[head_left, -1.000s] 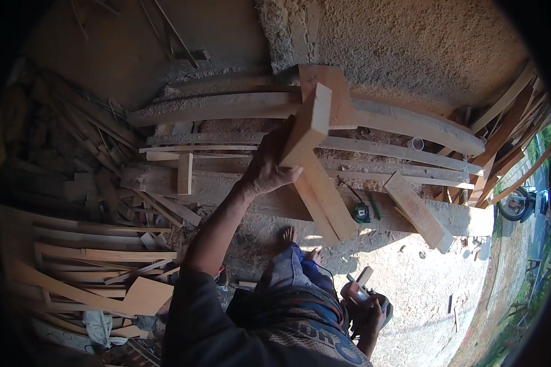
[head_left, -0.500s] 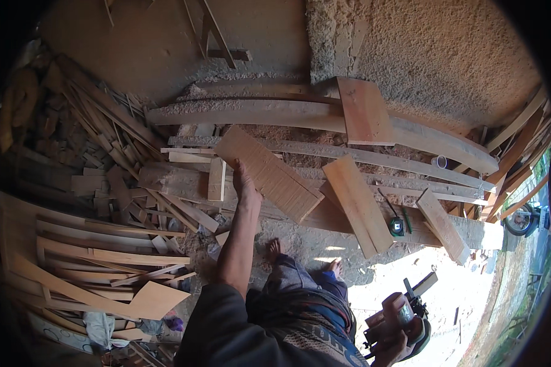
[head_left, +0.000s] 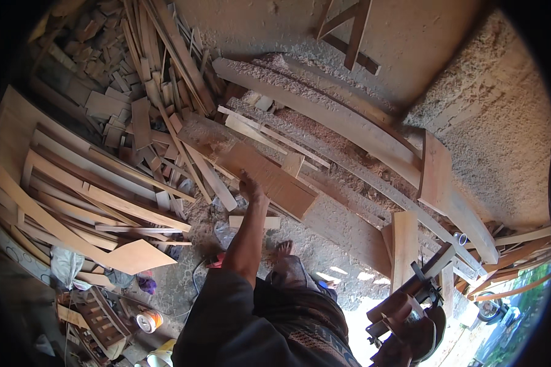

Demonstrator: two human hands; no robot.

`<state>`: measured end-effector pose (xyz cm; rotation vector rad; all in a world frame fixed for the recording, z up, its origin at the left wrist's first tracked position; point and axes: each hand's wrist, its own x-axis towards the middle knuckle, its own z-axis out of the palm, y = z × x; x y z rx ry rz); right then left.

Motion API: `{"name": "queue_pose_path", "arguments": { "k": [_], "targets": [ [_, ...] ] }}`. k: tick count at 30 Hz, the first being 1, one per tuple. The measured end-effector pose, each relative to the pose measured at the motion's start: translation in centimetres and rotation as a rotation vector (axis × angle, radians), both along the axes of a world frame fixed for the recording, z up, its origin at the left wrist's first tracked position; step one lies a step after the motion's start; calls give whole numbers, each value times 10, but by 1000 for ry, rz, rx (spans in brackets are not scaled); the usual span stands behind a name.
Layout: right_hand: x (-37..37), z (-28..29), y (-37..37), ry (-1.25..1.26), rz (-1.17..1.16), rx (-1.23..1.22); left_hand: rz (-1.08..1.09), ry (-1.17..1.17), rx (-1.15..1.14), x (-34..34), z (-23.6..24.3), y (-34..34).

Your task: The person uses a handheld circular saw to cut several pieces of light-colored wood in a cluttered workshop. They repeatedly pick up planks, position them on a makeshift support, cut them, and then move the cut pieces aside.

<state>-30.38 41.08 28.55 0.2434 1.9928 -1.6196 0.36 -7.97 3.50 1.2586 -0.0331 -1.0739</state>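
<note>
Change vs. 0.5 s ago: the view has turned, so the bench point(head_left: 346, 226) now runs more steeply, down to the right. The board point(head_left: 275, 181) has shifted left along the bench. Earlier its right end was just beside the block point(head_left: 404, 244) in view, with the stick point(head_left: 292, 164) near its left part; now the stick shows by its far edge, toward the right end, and the block is well apart from it. The tool point(head_left: 407, 321), seen over the sunlit floor before, now overlaps the lower end of the block in view.

Board relative to left grip point(head_left: 252, 191): the grip meets the near long edge, left of the middle; most of the board extends to the right, a shorter part to the upper left. Left grip pinches the board at that edge; the fingers beneath are hidden. Board is over the left part of the bench, broad face up, left end blurred. Cannot tell whether it touches the bench.

Right grip point(head_left: 390, 353): in shade at the lower edge of view, partly hidden, closed on the tool; exact finger placement unclear.

Also noted: offcut point(head_left: 255, 222) near the left forearm; panel point(head_left: 434, 170) against the curved beam point(head_left: 330, 113).
</note>
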Motion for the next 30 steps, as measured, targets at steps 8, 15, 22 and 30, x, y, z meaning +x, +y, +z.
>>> {"name": "queue_pose_path", "arguments": {
  "k": [8, 15, 22, 30],
  "targets": [
    [29, 18, -91, -33, 136, 22, 112, -6, -25, 75, -39, -27],
    [12, -4, -98, -61, 299, -29, 124, -130, -28, 95, -99, -34],
    [-44, -69, -78, 548, 802, -175, 96, -171, 49, 69, -82, -35],
    [-5, 22, -212, 166, 832, -143, -192, -84, 312, 60, -69, 21]
  ]
}}
